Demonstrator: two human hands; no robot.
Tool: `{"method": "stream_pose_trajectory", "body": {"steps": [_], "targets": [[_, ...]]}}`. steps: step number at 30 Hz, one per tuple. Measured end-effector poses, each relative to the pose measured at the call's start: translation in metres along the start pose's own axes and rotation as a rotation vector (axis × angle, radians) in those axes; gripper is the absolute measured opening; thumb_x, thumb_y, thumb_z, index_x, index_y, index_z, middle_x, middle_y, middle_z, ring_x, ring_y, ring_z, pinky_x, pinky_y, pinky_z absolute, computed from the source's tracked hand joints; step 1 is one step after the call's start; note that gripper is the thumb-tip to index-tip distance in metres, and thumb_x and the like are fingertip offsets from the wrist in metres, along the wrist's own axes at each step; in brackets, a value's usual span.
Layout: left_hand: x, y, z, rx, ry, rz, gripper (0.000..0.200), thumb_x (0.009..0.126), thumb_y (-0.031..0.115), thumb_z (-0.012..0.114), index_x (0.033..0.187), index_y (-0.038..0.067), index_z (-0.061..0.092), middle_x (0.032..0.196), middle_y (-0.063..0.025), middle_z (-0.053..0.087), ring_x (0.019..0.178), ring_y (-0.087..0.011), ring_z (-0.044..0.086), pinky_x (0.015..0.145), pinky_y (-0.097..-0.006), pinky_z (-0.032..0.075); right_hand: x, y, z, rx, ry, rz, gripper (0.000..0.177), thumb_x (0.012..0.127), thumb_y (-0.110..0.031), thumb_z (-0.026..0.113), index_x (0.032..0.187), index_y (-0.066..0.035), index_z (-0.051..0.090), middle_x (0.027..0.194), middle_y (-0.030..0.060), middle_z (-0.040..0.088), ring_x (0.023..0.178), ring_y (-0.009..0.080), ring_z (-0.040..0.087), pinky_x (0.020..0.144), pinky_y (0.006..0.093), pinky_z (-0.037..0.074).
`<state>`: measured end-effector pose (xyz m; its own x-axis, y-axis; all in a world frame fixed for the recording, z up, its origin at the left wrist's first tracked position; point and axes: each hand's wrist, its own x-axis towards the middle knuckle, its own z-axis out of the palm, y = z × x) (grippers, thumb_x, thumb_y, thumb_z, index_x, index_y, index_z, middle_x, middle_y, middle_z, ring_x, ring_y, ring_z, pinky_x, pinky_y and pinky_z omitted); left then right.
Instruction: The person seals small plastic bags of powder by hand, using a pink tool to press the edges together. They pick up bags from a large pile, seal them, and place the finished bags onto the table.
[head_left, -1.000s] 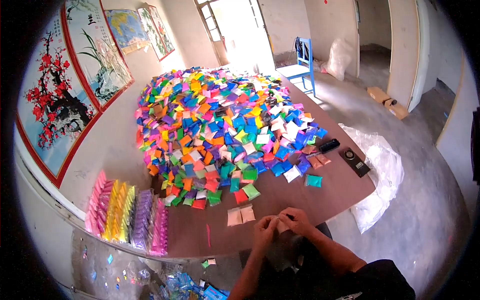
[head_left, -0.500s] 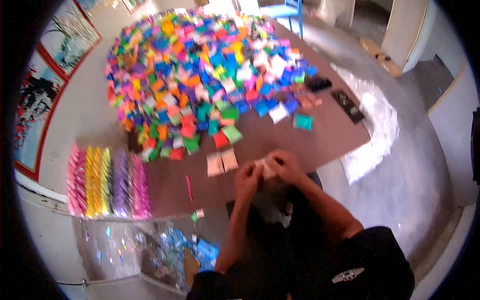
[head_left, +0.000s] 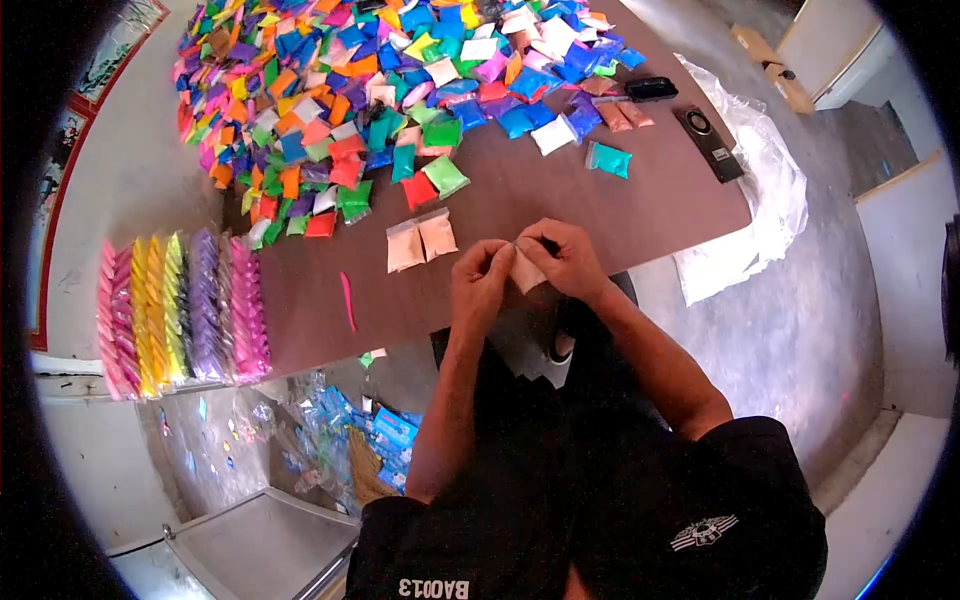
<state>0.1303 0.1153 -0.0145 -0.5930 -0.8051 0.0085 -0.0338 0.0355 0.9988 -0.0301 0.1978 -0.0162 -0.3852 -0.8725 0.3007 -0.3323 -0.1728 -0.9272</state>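
Observation:
My left hand [head_left: 478, 282] and my right hand [head_left: 565, 262] are close together above the near edge of the table. Both pinch the top edge of a small peach-coloured packet [head_left: 527, 274], which hangs down between them. Some of its upper edge is hidden by my fingers. To the left of my hands, a pair of clear bags with peach contents [head_left: 437, 236] lies flat, side by side. A thin pink plastic stick [head_left: 347, 302] rests farther left on the brown tabletop [head_left: 300, 300].
A large heap of colourful packets [head_left: 350, 110] covers the far side. Rows of bagged coloured packets [head_left: 185, 310] stand at the left corner. At right are a black phone-like device [head_left: 710, 145], a black case [head_left: 651, 89] and white plastic sheeting [head_left: 745, 230]. Litter [head_left: 385, 430] lies on the floor.
The view has tilted downward, so the table and heap appear higher in the picture. Both hands stay on the peach packet, which now shows more plainly between the fingers.

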Motion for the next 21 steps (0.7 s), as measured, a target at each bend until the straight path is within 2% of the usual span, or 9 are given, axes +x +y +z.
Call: {"method": "stream_pose_trajectory", "body": {"steps": [1,3,7,9,14,16,18,21], "targets": [[-0.001,0.001,0.000,-0.010,0.001,-0.018,0.020,0.102,0.021,0.068,0.105,0.001,0.071,0.089,0.0021,0.068,0.080,-0.0060,0.060,0.071,-0.0234,0.050,0.000,0.001,0.001,0.000,-0.002,0.004,0.013,0.096,-0.011,0.067,0.099,0.002,0.071,0.089,0.0111,0.071,0.079,0.0176,0.067,0.071,0.0329,0.053],[-0.001,0.000,0.000,-0.018,0.004,-0.039,0.020,0.102,0.020,0.068,0.104,0.001,0.071,0.090,0.0016,0.068,0.081,-0.0062,0.060,0.072,-0.0233,0.050,0.000,0.002,0.004,0.011,0.020,-0.024,0.011,0.096,-0.009,0.068,0.097,0.001,0.070,0.085,0.0075,0.069,0.078,0.0115,0.062,0.070,0.0286,0.051],[-0.002,-0.002,0.002,-0.110,0.044,-0.087,0.020,0.101,0.022,0.069,0.104,0.002,0.072,0.090,0.0004,0.070,0.080,-0.0064,0.062,0.069,-0.0236,0.050,0.000,0.008,0.004,-0.014,0.000,-0.025,0.013,0.096,-0.012,0.069,0.098,0.001,0.070,0.085,0.0071,0.069,0.077,0.0116,0.062,0.070,0.0293,0.051],[-0.003,0.008,0.005,-0.131,0.049,-0.129,0.021,0.101,0.022,0.069,0.105,0.002,0.072,0.090,-0.0001,0.070,0.079,-0.0064,0.062,0.068,-0.0236,0.050,0.000,0.010,0.004,0.030,0.073,-0.001,0.016,0.097,-0.013,0.069,0.100,0.002,0.071,0.087,0.0100,0.071,0.077,0.0144,0.065,0.068,0.0316,0.053],[-0.002,0.020,0.006,0.120,-0.043,-0.184,0.021,0.099,0.022,0.072,0.105,0.002,0.072,0.086,-0.0010,0.070,0.074,-0.0069,0.062,0.061,-0.0237,0.049,0.000,0.009,0.005,0.095,0.120,0.028,0.018,0.099,-0.015,0.067,0.101,0.002,0.071,0.084,0.0081,0.070,0.076,0.0127,0.064,0.067,0.0312,0.052],[0.000,0.011,0.002,0.061,-0.048,-0.222,0.020,0.099,0.022,0.072,0.105,0.002,0.072,0.086,-0.0010,0.070,0.074,-0.0068,0.062,0.060,-0.0240,0.048,0.000,0.009,0.004,0.068,0.129,0.015,0.019,0.099,-0.016,0.067,0.102,0.002,0.071,0.084,0.0081,0.069,0.076,0.0129,0.064,0.067,0.0313,0.052],[0.002,0.005,-0.001,0.000,-0.052,-0.259,0.019,0.099,0.021,0.072,0.104,0.002,0.072,0.085,-0.0010,0.070,0.073,-0.0068,0.062,0.059,-0.0243,0.048,0.002,0.007,0.002,0.034,0.072,0.007,0.021,0.099,-0.018,0.067,0.103,0.002,0.071,0.084,0.0096,0.070,0.075,0.0134,0.064,0.067,0.0313,0.052],[0.001,0.003,-0.003,-0.031,-0.010,-0.187,0.019,0.099,0.020,0.071,0.104,0.002,0.072,0.085,-0.0010,0.070,0.073,-0.0061,0.061,0.061,-0.0243,0.048,0.001,0.002,0.002,-0.037,-0.005,0.038,0.023,0.099,-0.021,0.068,0.103,0.002,0.071,0.085,0.0112,0.070,0.074,0.0153,0.065,0.066,0.0323,0.052]]}}
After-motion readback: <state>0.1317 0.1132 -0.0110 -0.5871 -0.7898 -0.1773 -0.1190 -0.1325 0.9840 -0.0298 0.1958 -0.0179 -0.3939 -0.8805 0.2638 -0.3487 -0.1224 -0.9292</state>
